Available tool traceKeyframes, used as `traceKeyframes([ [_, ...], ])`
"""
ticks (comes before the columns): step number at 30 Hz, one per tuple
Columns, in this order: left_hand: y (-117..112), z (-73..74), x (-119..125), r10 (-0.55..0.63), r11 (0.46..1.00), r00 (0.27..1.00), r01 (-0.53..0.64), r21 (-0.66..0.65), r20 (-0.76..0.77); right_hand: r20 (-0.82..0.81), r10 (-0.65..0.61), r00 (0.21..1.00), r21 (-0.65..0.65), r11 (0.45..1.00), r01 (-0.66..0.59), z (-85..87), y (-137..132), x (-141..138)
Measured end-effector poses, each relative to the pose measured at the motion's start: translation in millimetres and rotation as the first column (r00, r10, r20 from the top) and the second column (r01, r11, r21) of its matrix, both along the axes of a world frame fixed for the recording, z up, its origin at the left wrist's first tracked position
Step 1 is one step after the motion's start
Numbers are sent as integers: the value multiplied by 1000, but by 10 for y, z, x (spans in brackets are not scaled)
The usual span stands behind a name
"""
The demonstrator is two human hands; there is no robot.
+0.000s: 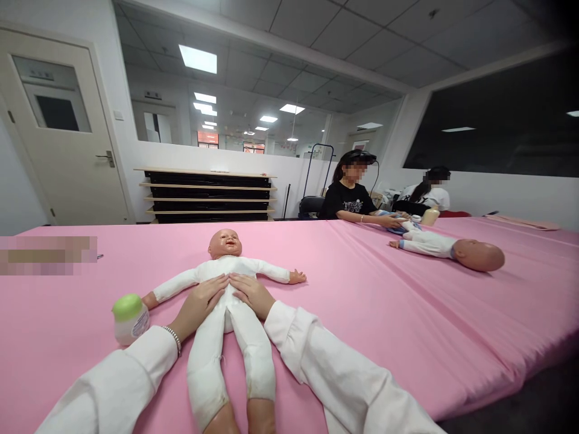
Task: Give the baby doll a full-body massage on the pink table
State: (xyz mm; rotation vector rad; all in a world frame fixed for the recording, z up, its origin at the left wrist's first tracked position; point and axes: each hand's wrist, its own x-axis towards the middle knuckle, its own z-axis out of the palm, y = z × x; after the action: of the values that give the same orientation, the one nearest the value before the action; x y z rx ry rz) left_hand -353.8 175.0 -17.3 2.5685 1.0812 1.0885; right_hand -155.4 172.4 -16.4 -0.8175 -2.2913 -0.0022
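A baby doll (pixel 227 265) with a white cloth body lies face up on the pink sheet, its head away from me and its arms spread. My left hand (pixel 199 304) lies flat on the left side of its belly, fingers stretched out. On the other side my right hand (pixel 253 294) rests the same way, and the fingertips of both hands meet near the doll's middle. Neither hand grips anything. Beside the doll's hand at the left stands a white jar with a green lid (pixel 129 318), close to my left forearm.
The pink-covered table (pixel 362 325) stretches far to the right. Across it, a person in a black shirt (pixel 348 196) handles a second doll (pixel 434 247), with a bottle (pixel 429 216) nearby. Another person (pixel 425 193) sits behind. Stacked boards (pixel 208 196) stand against the back wall.
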Motion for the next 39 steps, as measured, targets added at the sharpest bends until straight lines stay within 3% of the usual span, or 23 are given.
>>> traceKeyframes([
  [5,81,-35,3,-49,995,998,46,-90,-31,80,-17,997,-161,986,30,66,35,14],
  [10,184,-118,-35,70,979,997,-72,-191,-14,80,-139,987,-243,958,154,54,53,18],
  [13,179,-135,-53,153,970,988,-146,-197,20,59,-253,966,-233,937,260,19,24,15],
  [16,121,-111,-59,186,979,981,-179,-102,60,1,-307,952,-114,945,305,-17,-21,-5],
  [22,-45,-15,-48,20,995,999,-24,100,38,-13,-106,994,87,991,107,-12,-79,-59],
  [25,-65,8,-42,-54,996,999,54,68,-8,19,-59,998,49,997,58,15,-64,-43],
  [29,26,-17,-31,-78,997,995,76,-31,-66,75,-82,994,-78,993,87,40,-9,-9],
  [32,122,-72,-32,-9,994,998,2,-113,-58,68,-160,985,-160,973,169,30,24,-8],
  [35,164,-118,-46,119,978,993,-117,-172,2,14,-317,948,-205,927,313,-11,31,-24],
  [39,99,-103,-54,210,974,975,-201,-105,77,-12,-475,880,-151,871,468,-66,2,-47],
])
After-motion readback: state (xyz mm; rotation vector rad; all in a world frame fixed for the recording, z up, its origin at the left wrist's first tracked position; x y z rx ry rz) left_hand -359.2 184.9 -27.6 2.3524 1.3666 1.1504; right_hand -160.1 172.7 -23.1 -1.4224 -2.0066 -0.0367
